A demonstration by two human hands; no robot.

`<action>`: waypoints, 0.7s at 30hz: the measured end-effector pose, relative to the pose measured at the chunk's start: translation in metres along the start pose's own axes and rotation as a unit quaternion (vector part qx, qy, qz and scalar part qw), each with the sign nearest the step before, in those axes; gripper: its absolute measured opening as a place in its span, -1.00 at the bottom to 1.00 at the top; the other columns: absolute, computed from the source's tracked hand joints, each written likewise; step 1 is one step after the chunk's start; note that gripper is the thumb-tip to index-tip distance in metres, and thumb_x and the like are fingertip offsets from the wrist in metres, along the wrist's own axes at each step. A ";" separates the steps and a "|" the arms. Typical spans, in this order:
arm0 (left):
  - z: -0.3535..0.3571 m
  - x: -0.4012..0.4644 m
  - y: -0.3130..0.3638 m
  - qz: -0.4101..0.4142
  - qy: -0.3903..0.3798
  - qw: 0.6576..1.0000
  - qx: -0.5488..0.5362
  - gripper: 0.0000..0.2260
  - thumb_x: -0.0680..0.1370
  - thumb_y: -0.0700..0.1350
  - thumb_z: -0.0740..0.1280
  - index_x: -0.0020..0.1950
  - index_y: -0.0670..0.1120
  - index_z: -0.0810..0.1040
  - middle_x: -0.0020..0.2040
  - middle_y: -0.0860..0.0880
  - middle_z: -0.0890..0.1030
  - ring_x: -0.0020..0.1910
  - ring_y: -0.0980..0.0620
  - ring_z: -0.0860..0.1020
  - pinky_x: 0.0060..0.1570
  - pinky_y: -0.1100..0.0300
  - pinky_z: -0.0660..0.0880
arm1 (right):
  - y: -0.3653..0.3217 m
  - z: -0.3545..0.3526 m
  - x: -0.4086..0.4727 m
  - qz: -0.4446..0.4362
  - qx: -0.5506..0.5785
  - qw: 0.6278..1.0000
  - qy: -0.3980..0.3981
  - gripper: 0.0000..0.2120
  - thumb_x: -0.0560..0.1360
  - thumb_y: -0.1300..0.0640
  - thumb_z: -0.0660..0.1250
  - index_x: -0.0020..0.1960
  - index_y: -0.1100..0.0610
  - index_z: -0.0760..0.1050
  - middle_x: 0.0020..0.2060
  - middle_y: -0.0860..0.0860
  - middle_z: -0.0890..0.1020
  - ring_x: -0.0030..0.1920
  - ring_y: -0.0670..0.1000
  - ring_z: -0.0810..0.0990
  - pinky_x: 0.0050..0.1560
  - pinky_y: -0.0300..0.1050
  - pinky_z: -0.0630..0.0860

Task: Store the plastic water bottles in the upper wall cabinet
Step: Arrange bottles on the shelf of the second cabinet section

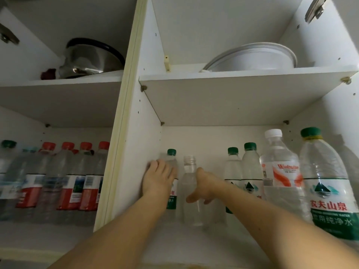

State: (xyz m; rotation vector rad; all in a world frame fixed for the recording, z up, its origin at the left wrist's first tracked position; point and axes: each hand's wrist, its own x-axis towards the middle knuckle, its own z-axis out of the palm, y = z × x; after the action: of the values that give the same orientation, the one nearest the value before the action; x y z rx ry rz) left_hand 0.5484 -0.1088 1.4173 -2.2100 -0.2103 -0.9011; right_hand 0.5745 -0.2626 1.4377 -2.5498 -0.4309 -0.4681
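The fingers of the left hand are wrapping around a green-capped bottle at lower centre, against the cabinet's divider wall. The right hand is gripping an uncapped clear bottle just beside it. Both arms are reaching up from the bottom edge. At right, more green-capped bottles, a white-capped "Wahaha" bottle and a large bottle reading "农夫山泉" are crowding the shelf. At lower left, red-capped bottles are standing.

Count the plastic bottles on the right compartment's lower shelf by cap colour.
Green-capped clear plastic bottles: 4
White-capped clear plastic bottle: 1
Uncapped clear plastic bottle: 1
Total: 6, leaving out a blurred shape far right.
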 end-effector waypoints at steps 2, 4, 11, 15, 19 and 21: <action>0.003 0.004 -0.003 0.007 -0.001 0.999 0.034 -0.02 0.55 0.23 0.36 0.65 -0.16 -0.20 0.61 -0.26 0.06 0.55 -0.32 0.04 0.48 -0.24 0.01 | -0.007 0.000 0.003 0.006 0.006 1.000 -0.014 -0.18 0.41 0.16 0.60 0.48 0.10 0.18 0.25 0.16 0.43 0.12 0.22 0.58 -0.33 -0.08 0.66; 0.007 0.004 0.003 0.004 -0.015 0.999 0.042 0.01 0.54 0.35 0.29 0.65 -0.13 -0.26 0.63 -0.31 -0.04 0.59 -0.36 -0.07 0.49 -0.32 -0.14 | -0.008 0.001 0.006 0.018 0.020 0.999 -0.023 -0.20 0.42 0.19 0.59 0.47 0.11 0.17 0.26 0.19 0.42 0.11 0.26 0.60 -0.50 -0.10 0.61; 0.021 0.010 0.014 -0.034 -0.025 0.997 0.063 0.07 0.52 0.44 0.22 0.61 -0.13 -0.38 0.62 -0.39 -0.11 0.59 -0.44 -0.14 0.45 -0.41 -0.29 | -0.002 0.007 0.012 0.037 0.062 0.997 -0.037 -0.30 0.43 0.24 0.57 0.39 0.11 0.22 0.11 0.12 0.40 0.06 0.24 0.59 -0.56 -0.14 0.57; 0.024 0.011 0.018 -0.059 -0.026 0.994 0.093 0.07 0.56 0.39 0.24 0.59 -0.25 -0.37 0.63 -0.36 -0.14 0.59 -0.44 -0.14 0.47 -0.38 -0.28 | -0.006 0.007 0.014 0.021 0.064 0.996 -0.062 -0.29 0.43 0.31 0.55 0.41 0.07 0.23 0.31 0.17 0.42 0.11 0.24 0.58 -0.50 -0.12 0.61; 0.027 0.015 0.018 -0.072 -0.037 0.991 0.107 0.01 0.60 0.40 0.13 0.59 -0.26 -0.39 0.63 -0.35 -0.18 0.59 -0.43 -0.18 0.46 -0.36 -0.34 | -0.004 0.016 0.021 0.029 0.118 0.991 -0.055 -0.30 0.44 0.35 0.54 0.42 0.08 0.24 0.20 0.16 0.44 0.16 0.30 0.60 -0.36 0.01 0.69; 0.027 0.014 0.020 -0.072 -0.045 0.990 0.116 0.02 0.60 0.41 0.13 0.59 -0.25 -0.39 0.63 -0.35 -0.19 0.59 -0.44 -0.19 0.45 -0.36 -0.35 | -0.004 0.018 0.023 0.030 0.118 0.992 -0.044 -0.28 0.43 0.32 0.56 0.42 0.08 0.23 0.22 0.18 0.45 0.15 0.30 0.60 -0.23 0.12 0.71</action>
State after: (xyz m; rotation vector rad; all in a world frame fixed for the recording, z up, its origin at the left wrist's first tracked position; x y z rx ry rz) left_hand 0.5818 -0.1060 1.4019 -2.0388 -0.4982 -0.8102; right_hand 0.5976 -0.2455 1.4341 -2.3533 -0.4135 -0.2654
